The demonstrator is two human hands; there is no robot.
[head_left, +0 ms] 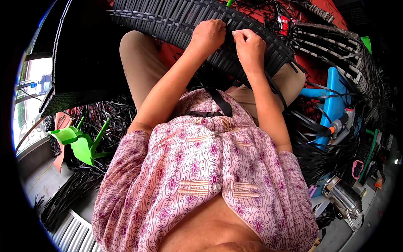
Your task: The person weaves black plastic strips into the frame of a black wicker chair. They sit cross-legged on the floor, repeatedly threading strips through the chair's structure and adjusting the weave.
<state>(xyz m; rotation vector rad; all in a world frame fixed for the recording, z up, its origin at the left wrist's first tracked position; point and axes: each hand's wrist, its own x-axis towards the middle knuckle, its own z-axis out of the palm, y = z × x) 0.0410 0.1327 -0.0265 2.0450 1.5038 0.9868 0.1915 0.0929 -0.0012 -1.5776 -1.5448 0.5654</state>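
A curved panel woven from black flat strips (168, 23) lies across my knees, its weave dense along the upper side. My left hand (210, 37) is closed in a fist at the panel, knuckles up. Close by on the right, my right hand (249, 45) pinches thumb and forefinger together over the same weave. What either hand has between its fingers is too thin or too hidden to make out. A loose black strip (275, 90) hangs beside my right forearm, and short strip ends stick out at the panel's right end.
Heaps of loose black strips (308, 161) lie on both sides. To the right stand a blue plastic stool (331, 98), a power tool (341, 121) and a metal flask (342, 195). A green plastic piece (84, 147) is at left. Beyond lies another partly woven frame (327, 42).
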